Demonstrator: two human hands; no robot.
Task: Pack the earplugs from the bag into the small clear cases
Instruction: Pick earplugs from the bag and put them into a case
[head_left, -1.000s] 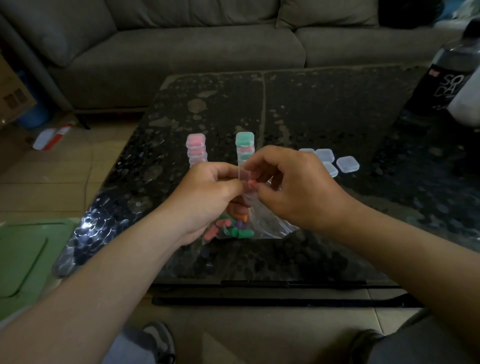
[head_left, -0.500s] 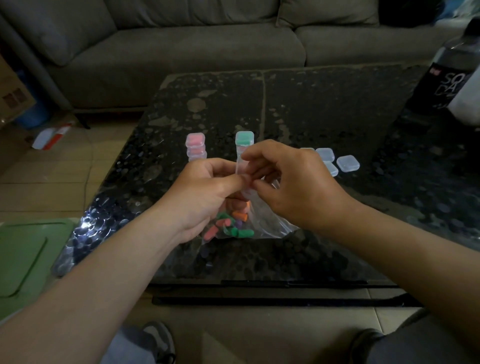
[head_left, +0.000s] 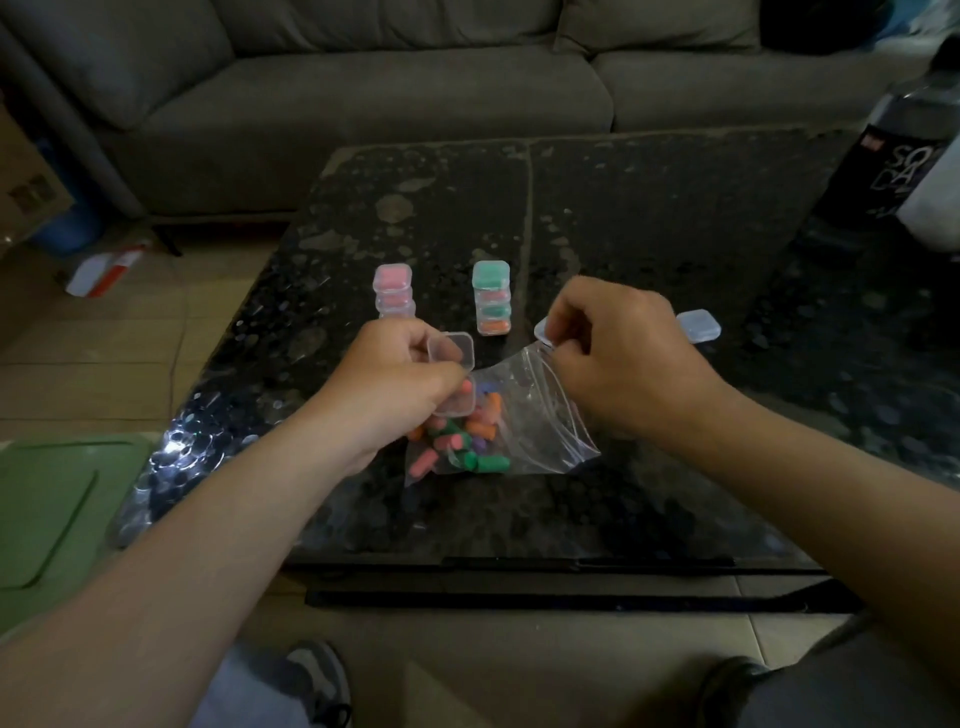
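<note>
And the hands have parted! A second ago they met over the middle; now the left hand (head_left: 389, 387) keeps its fingers curled round the open clear case (head_left: 451, 353), lid tipped up, with something pink showing in its lower half. The right hand (head_left: 623, 358) has swung to centre-right, pinching the bag (head_left: 540, 415) by its top edge. The earplugs (head_left: 457, 447) sit heaped in the bag just below centre. My read: 1 plug is in, and the bag is being opened for the next.

On the dark speckled table (head_left: 649, 208) stand a pink-topped stack (head_left: 393, 291) of 3 and a green-topped stack (head_left: 491, 304) of 4, plus a spare case (head_left: 698, 325) at right. A grey sofa (head_left: 363, 93) runs across the top and a dark bottle (head_left: 893, 156) stands upper right.
</note>
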